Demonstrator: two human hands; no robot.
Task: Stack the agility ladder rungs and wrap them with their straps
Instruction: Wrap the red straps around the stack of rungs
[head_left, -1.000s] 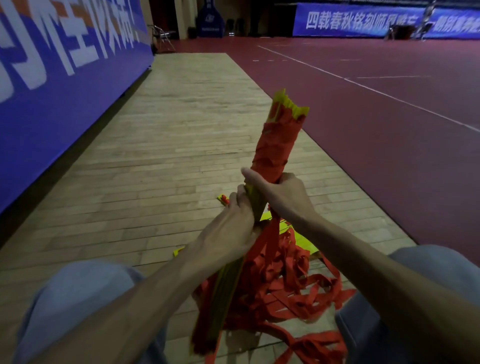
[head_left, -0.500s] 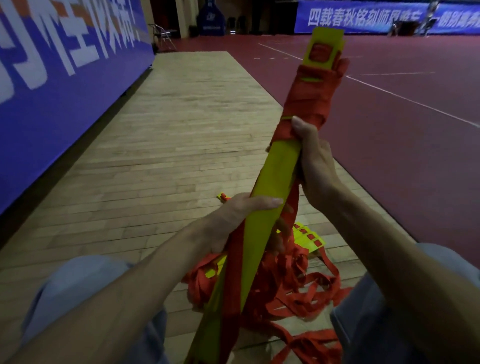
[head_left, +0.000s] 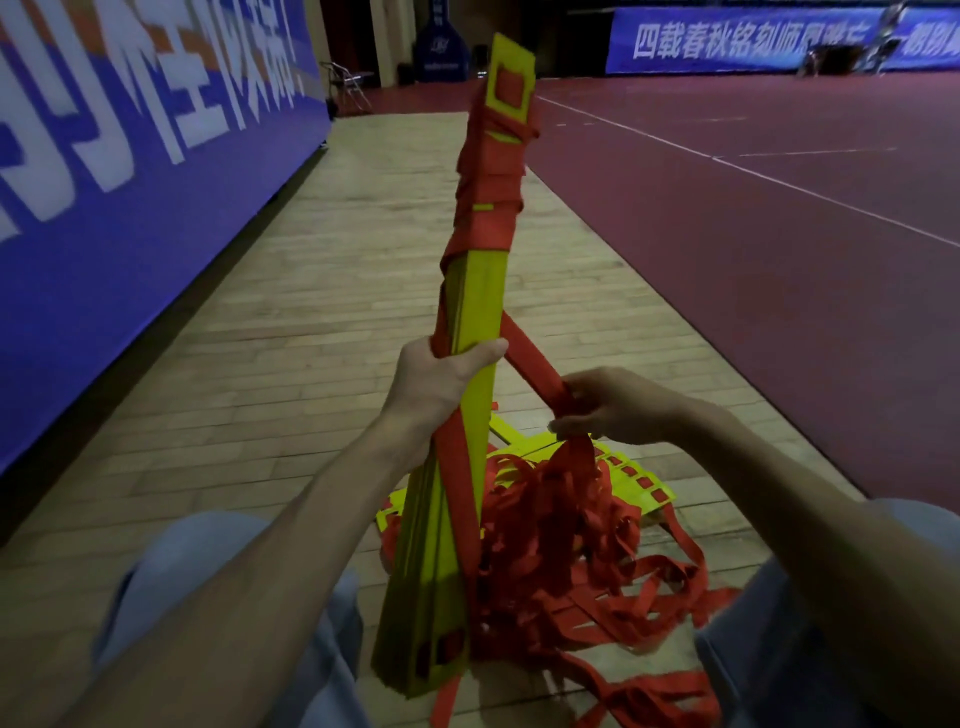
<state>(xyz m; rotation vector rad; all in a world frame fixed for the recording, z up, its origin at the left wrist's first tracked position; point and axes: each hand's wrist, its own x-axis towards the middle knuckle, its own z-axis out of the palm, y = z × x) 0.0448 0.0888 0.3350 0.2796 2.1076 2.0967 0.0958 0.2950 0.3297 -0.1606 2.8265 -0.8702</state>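
Stack of rungs (head_left: 475, 312): yellow bundle standing near upright at centre frame, its foot at lower centre between the person's knees and its top near the upper edge.
Left hand (head_left: 436, 379): fingers and thumb curl round the bundle at mid-height, pinning a run of strap against its face.
Right hand (head_left: 623, 405): right of centre, fingers closed on a gathered strap, pinching it.
Working strap (head_left: 530, 358): red, taut, running diagonally from the bundle's right edge down to the right hand.
Wrapped section (head_left: 491, 192): overlapping red turns cover the upper part of the bundle; the yellow below them is bare.
Loose straps (head_left: 561, 525): a tangled red heap on the wooden floor (head_left: 311, 338), lower centre-right.
Flat rungs (head_left: 644, 486): more yellow pieces lying on the floor behind the heap, touching it.
Step in hand: probably winding the next turn downward from the wrapped section.
Technique: keep the strap tight, lay each turn to overlap the last, and hold the bundle square so the rungs do not fan out.
Risk: the heap may snag and pull the feed slack; it likely needs freeing before each pass.
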